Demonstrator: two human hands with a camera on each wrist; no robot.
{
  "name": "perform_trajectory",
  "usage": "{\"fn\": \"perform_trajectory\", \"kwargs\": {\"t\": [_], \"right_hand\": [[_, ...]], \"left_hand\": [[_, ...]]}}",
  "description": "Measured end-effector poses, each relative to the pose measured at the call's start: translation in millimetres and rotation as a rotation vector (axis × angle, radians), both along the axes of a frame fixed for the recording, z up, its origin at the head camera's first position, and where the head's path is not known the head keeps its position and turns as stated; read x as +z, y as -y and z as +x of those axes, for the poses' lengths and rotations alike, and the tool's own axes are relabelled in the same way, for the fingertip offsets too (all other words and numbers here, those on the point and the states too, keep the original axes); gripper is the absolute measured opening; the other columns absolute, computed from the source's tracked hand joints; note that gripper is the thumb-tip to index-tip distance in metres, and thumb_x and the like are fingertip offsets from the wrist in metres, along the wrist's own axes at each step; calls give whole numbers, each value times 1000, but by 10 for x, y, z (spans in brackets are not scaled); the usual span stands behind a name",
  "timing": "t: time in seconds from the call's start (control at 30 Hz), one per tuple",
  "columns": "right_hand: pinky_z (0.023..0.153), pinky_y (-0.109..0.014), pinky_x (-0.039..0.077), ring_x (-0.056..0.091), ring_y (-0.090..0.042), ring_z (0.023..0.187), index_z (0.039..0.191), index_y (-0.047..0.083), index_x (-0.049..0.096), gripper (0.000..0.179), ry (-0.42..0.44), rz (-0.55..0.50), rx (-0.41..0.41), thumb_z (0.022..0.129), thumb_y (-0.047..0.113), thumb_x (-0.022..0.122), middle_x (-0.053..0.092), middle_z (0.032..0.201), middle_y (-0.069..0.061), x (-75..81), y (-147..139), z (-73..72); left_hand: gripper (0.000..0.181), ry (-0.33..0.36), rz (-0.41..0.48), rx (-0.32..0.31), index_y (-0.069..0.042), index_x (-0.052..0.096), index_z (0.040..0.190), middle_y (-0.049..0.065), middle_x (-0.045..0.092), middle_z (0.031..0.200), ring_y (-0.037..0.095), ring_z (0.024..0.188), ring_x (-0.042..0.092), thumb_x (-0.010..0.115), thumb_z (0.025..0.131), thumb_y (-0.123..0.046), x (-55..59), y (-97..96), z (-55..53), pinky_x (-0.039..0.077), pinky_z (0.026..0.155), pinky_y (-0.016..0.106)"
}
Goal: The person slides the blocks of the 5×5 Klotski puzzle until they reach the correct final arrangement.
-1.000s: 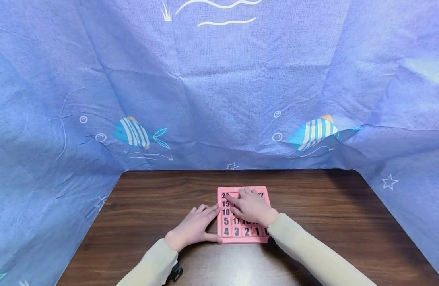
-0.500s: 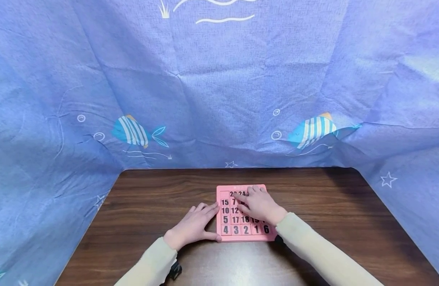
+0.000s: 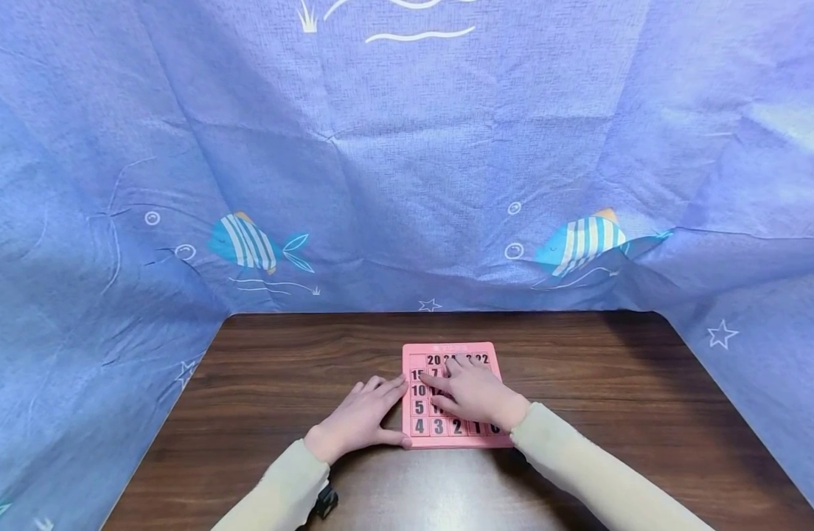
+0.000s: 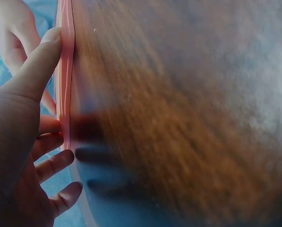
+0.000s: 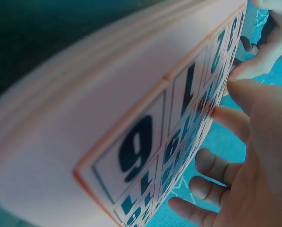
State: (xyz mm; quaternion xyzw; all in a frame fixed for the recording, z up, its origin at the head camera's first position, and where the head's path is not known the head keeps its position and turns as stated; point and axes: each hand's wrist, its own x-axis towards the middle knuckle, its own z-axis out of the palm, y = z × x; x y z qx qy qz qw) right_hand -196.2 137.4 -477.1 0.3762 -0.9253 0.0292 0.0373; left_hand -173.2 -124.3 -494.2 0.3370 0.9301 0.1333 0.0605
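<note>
A pink number slide puzzle (image 3: 456,442) lies flat on the table. Its top-left slot shows as a gap, with the 20 tile (image 3: 434,360) just right of it. Along the puzzle's left side rests my left hand (image 3: 359,419), fingertips at the edge and thumb by the near corner. The left wrist view shows that thumb (image 4: 51,35) against the pink side wall (image 4: 66,85). My right hand (image 3: 481,394) is over the board, its index fingertip at the 15 tile (image 3: 416,375) below the gap. Several middle tiles are hidden beneath it.
The dark wood table (image 3: 301,354) extends to both sides of the puzzle. Behind it hangs a blue cloth (image 3: 407,184) printed with fish. A black wrist strap piece (image 3: 326,501) shows under the left sleeve.
The 20 tile has slid right out of the top-left slot, leaving the gap there. My right index finger has since shifted down and left to the 15 tile; my left hand stays put.
</note>
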Motion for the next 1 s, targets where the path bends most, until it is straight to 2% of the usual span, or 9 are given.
{"fn": "perform_trajectory", "kwargs": {"t": [0.23, 0.4, 0.57, 0.7, 0.8, 0.93, 1.0], "right_hand": [[82, -51, 49, 56, -29, 93, 146, 24, 64, 45, 32, 0, -75, 104, 38, 62, 61, 96, -11, 7, 19, -131], [87, -52, 48, 55, -29, 96, 148, 24, 62, 46, 71, 11, -100, 104, 38, 60, 61, 98, -12, 34, 40, -167], [88, -51, 50, 57, -29, 98, 145, 23, 64, 44, 48, 21, -31, 104, 38, 61, 63, 105, -11, 65, 18, -68], [90, -48, 50, 55, -24, 93, 144, 25, 66, 43, 40, 40, 45, 104, 40, 60, 60, 99, -7, 80, -12, 41], [95, -50, 50, 57, -26, 99, 145, 27, 64, 44, 33, 52, 84, 104, 40, 60, 60, 102, -8, 88, -33, 116], [94, -51, 50, 58, -27, 103, 147, 29, 63, 45, 3, 52, 94, 103, 40, 61, 60, 101, -9, 83, -51, 173], [91, -50, 51, 57, -26, 97, 146, 28, 64, 45, -14, 54, 86, 103, 40, 62, 59, 96, -7, 70, -53, 167]], "left_hand": [[98, 5, 3, 0, -8, 48, 157, 6, 46, 162, 25, 138, 46, 74, 83, -69, 12, -22, 8, 42, 108, 56], [99, 11, 7, 0, -8, 48, 157, 6, 48, 160, 25, 138, 46, 75, 82, -68, 43, -34, 17, 41, 109, 57], [97, 10, 7, 2, -8, 48, 156, 6, 47, 161, 25, 139, 45, 75, 83, -66, 34, -26, 17, 41, 109, 57], [97, 15, 9, 6, -8, 48, 156, 6, 46, 162, 25, 139, 45, 76, 83, -66, 31, -19, 19, 40, 110, 58], [97, 10, 8, 8, -7, 48, 156, 6, 45, 162, 26, 139, 45, 76, 83, -65, 32, -14, 16, 40, 110, 58], [97, 0, 1, 7, -8, 49, 156, 5, 46, 162, 25, 138, 46, 75, 84, -66, 27, -15, 14, 41, 109, 56], [96, -1, 0, 7, -8, 49, 156, 5, 46, 162, 25, 138, 46, 75, 84, -67, 24, -17, 12, 41, 108, 55]]}}
